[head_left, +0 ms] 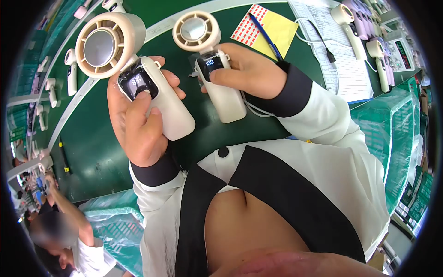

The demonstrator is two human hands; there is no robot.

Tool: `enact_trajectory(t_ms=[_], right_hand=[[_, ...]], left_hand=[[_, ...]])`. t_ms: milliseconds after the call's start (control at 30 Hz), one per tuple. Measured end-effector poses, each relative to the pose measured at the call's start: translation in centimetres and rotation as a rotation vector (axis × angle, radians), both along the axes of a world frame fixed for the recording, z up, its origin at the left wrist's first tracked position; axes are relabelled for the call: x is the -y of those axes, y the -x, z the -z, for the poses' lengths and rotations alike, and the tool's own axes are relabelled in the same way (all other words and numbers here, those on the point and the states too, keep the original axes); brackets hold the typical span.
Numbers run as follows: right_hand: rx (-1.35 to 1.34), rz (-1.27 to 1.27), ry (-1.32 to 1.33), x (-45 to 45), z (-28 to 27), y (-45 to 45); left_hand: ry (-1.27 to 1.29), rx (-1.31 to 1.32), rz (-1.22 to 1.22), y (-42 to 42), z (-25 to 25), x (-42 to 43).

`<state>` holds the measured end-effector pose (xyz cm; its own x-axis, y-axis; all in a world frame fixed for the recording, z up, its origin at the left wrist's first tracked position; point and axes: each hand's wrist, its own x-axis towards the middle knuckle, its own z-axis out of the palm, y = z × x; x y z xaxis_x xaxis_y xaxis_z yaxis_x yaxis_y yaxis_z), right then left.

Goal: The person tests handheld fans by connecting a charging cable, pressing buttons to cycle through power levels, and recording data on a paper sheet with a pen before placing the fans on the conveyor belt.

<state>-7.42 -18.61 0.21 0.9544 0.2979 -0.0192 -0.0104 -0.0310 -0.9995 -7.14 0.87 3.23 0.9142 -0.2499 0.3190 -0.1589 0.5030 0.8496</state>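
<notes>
Over the green tabletop (pixel 101 138), your left hand (pixel 138 120) is gripping one cream handheld fan (pixel 173 115) and your right hand (pixel 251 71) is holding a second fan (pixel 226 104), each thumb touching its display panel. A white cable (pixel 259 112) is curving close by your right wrist. Beyond, one blue pen (pixel 265 36) is lying across one red-printed sticker sheet (pixel 242 27) and one yellow sheet (pixel 287 34), beside handwritten papers (pixel 353 83).

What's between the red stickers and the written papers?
Yellow paper lies there, with a blue pen partly on it, and a white cable loops out by the papers. The head view shows it.
</notes>
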Motion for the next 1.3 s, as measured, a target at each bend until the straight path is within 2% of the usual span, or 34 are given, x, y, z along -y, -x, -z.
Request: enact_trajectory(t_ms=[67,133,167,233,467,767,800,867,967,1067,1233,1300], right_hand=[[0.009,0.035,0.065,-0.2,0.5,-0.5],[0.006,0.051,0.417,-1.5,-1.4,-1.2],[0.048,-0.094,0.501,-2.4,-2.1,-2.1],[0.06,-0.385,0.551,-5.2,-0.1,-6.1],[0.296,-0.203,0.768,-6.1,-1.2,-8.5],[0.509,-0.281,0.964,-6.5,-2.4,-9.1],[0.589,-0.138,1.062,-3.7,-2.0,-8.8],[0.5,-0.005,1.235,2.5,-2.7,-6.5],[0.394,0.331,1.359,7.9,-1.9,-3.0],[0.295,0.293,1.281,8.8,-0.5,-1.8],[0.341,0.188,1.252,8.3,0.7,-3.5],[0.549,0.199,1.021,11.1,-1.4,-2.8]], left_hand=[[0.031,0.022,0.015,0.0,-0.1,0.2],[0.084,0.039,0.032,0.4,-0.1,0.2],[0.116,0.048,0.038,0.6,-0.1,0.1],[0.177,0.068,0.064,1.0,-0.4,0.0],[0.117,0.108,0.054,1.0,0.3,-0.1],[0.074,0.071,0.02,1.5,0.9,-0.9],[0.047,0.066,0.013,1.6,0.8,-0.9],[-0.004,0.058,0.006,1.7,0.7,-0.6],[-0.042,0.037,0.006,1.6,1.2,-0.5],[-0.121,0.023,0.007,1.1,1.8,-0.2],[-0.318,-0.064,-0.054,0.4,3.1,0.0],[-0.31,-0.093,-0.041,0.0,3.5,-0.3]])
